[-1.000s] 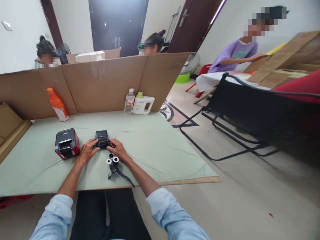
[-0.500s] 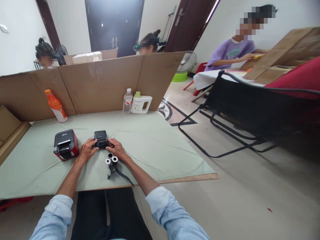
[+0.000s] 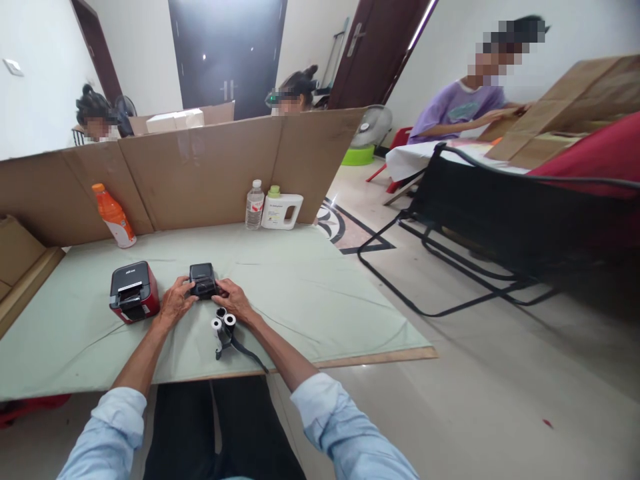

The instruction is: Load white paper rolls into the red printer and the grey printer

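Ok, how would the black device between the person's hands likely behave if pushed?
The black device looks boxy and flat-sided, so it would probably slide rather than roll. Its hard-looking casing suggests it's stiff, and the dark sheen hints it may be slightly slippery.

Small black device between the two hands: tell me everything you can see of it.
The small black device is compact and boxy with rounded corners, and looks like plastic. Its far part is a smooth panel with a faint mark, too small to read; the nearer part looks darker and glossier. Whether a lid is open can't be made out. It sits on the pale green cloth, with the left hand at its left side and the right hand at its right.
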{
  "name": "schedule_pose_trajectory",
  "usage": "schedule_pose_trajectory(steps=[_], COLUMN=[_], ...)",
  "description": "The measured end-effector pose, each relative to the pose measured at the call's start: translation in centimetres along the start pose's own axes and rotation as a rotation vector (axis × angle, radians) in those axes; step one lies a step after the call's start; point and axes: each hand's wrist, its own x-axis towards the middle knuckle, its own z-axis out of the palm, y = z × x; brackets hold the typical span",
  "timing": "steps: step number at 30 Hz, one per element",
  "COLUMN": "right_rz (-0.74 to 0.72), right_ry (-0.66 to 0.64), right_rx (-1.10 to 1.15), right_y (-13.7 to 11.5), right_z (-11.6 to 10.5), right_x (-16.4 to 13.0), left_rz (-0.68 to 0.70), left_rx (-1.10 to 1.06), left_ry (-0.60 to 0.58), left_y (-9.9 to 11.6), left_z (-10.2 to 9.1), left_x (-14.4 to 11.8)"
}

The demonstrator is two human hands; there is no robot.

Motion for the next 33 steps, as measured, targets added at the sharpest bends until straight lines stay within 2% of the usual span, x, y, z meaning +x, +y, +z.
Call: schedule_pose_trajectory(steps=[9, 13, 20, 27, 33], right_rz=[-0.012, -0.016, 0.010, 0.002, 0.010], right_ry=[-0.005, -0.011, -0.014, 0.002, 0.007], right_rx=[-0.052, -0.045, -0.007, -0.008, 0.011], right_y=[-0.3, -0.3, -0.2, 0.0, 0.2], right_z=[0.0, 0.0, -0.2, -0.1, -0.2], right_x=[0.0, 0.1, 0.1, -0.2, -0.5], left_rz=[0.021, 0.042, 0.023, -0.014, -0.196], left_rx=[0.085, 0.053, 0.024, -0.210, -0.379], left_ry=[0.018, 0.061, 0.061, 0.087, 0.077], left_y=[0.4, -0.2, -0.3, -0.8, -1.2], left_z=[0.4, 0.8, 1.1, 1.9, 2.4], left_x=[-0.3, -0.4, -0.3, 0.1, 0.1])
